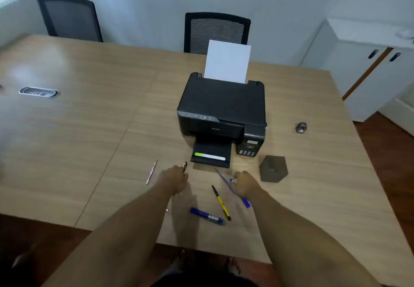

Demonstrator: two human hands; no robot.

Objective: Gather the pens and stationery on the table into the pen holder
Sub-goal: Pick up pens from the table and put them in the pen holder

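A grey hexagonal pen holder point(273, 168) stands on the wooden table point(89, 130), right of the printer's tray. My left hand point(175, 180) is closed on a small brown pen point(185, 166) that sticks out above the fingers. My right hand point(245, 185) is closed around a thin blue pen point(221, 178), just left of the holder. A pink pencil point(151, 172) lies to the left. A yellow-and-black pen point(221, 202), a blue marker point(207, 216) and a blue cap point(246, 203) lie between my forearms. A white-and-green highlighter point(209, 156) rests on the printer's tray.
A black printer point(221, 109) with a white sheet point(227, 61) in its feeder stands mid-table. A small grey metal object point(301, 127) sits to the right. A cable grommet point(38, 91) is at the far left. Two black chairs stand behind the table, a white cabinet point(369, 69) at right.
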